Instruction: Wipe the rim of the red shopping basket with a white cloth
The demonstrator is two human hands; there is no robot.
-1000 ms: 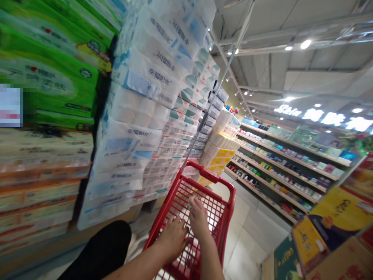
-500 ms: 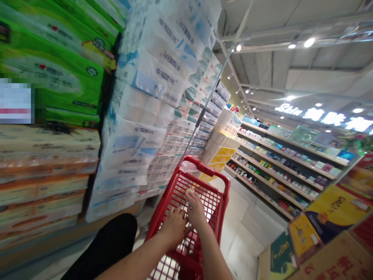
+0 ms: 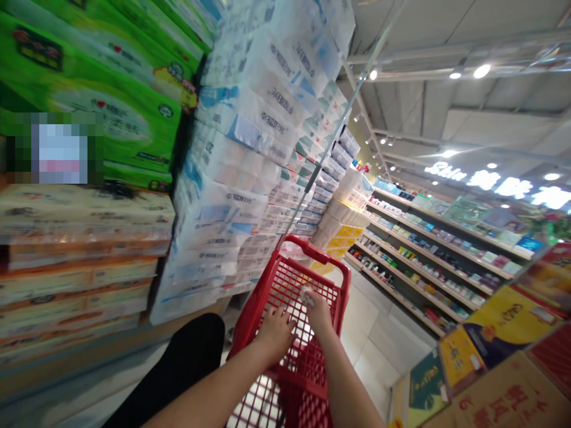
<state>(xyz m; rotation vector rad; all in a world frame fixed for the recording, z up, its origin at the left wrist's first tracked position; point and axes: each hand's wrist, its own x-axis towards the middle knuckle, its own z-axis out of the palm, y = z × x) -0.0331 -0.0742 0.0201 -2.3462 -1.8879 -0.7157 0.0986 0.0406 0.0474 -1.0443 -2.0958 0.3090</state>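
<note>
A red shopping cart (image 3: 289,351) with a grid basket stands tilted in view in front of me. Over its basket, my left hand (image 3: 276,334) is open, palm down, with fingers spread and holding nothing. To its right, my right hand (image 3: 318,312) is closed on a small crumpled white tissue (image 3: 307,295), which pokes out at the fingertips. The two hands are apart. Whether either hand touches the basket grid, I cannot tell.
Stacked white paper packs (image 3: 223,208) and green tissue packs (image 3: 102,113) line the left side. A thin pole (image 3: 314,175) rises beyond the cart. Product shelves (image 3: 428,255) stand ahead right, with printed cartons (image 3: 499,339) near right. My dark-clad knee (image 3: 196,345) is beside the cart.
My hands were together over the basket and have moved apart, the right one going rightward with the tissue. The view has shifted slightly, so the left stacks sit further right.
</note>
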